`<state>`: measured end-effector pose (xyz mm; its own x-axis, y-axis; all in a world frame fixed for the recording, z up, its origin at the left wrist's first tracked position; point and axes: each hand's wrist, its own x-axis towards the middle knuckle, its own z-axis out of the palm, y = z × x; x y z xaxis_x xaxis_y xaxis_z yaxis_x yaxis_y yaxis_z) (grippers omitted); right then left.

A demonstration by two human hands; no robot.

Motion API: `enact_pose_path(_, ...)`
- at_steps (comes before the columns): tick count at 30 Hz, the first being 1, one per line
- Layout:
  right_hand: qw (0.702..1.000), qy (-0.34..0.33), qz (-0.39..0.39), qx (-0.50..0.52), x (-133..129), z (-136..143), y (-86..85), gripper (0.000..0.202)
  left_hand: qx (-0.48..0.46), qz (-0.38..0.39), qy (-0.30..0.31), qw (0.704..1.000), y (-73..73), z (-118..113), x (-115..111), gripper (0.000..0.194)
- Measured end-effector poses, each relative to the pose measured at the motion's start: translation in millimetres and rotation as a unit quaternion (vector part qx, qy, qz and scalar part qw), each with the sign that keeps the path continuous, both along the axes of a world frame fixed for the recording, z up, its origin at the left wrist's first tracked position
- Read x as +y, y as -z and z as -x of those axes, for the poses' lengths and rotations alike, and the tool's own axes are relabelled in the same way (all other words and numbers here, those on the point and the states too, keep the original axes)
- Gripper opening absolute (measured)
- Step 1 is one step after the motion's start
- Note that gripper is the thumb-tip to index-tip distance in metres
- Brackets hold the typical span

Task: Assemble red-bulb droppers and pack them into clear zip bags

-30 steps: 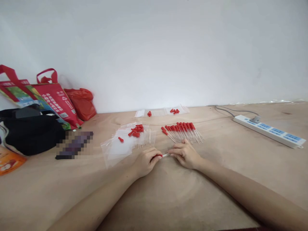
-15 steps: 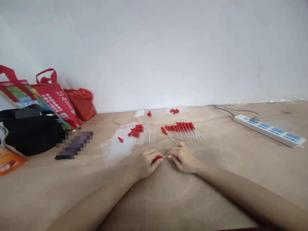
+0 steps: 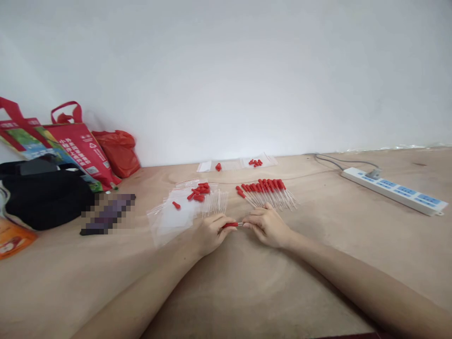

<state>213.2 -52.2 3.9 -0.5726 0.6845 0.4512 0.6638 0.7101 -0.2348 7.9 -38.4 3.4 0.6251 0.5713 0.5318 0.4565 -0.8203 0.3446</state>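
Observation:
Between thumb and fingers, my left hand pinches a red rubber bulb. A thin clear tube joins the bulb's right end, and my right hand grips that tube. Just beyond my right hand lies a row of tubes with red bulbs on them. Loose red bulbs rest on clear plastic bags past my left hand, with bare clear tubes beside them.
More bags with bulbs lie near the wall. At right is a white power strip with a grey cable. Red shopping bags, a black bag, an orange packet and a pixelated dark object are at left.
Both hands have moved slightly away from me with the bulb and tube. The gap between bulb and right fingertips looks a little shorter.

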Motion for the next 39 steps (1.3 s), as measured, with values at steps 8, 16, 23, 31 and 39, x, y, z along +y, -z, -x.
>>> enact_pose_path(8,0.992,0.005,-0.126,-0.018,-2,-5,9.3,0.025,-0.023,0.099,-0.039,0.994,5.3,-3,-5,0.012)
enact_pose_path(16,0.985,0.009,-0.159,-0.067,-3,-11,14.0,0.029,-0.033,0.288,-0.085,0.953,6.9,-4,-4,0.016)
enact_pose_path(23,0.986,0.019,-0.155,-0.062,-6,-7,9.0,0.026,-0.001,0.183,-0.066,0.981,4.1,-2,-6,0.011)
enact_pose_path(31,0.979,0.192,-0.019,0.061,16,-1,7.7,0.022,0.035,-0.028,-0.194,0.98,-11.0,22,18,0.038)
enact_pose_path(39,0.917,0.396,0.02,0.046,69,15,4.4,0.019,0.118,0.026,-0.509,0.852,-5.2,85,54,0.035)
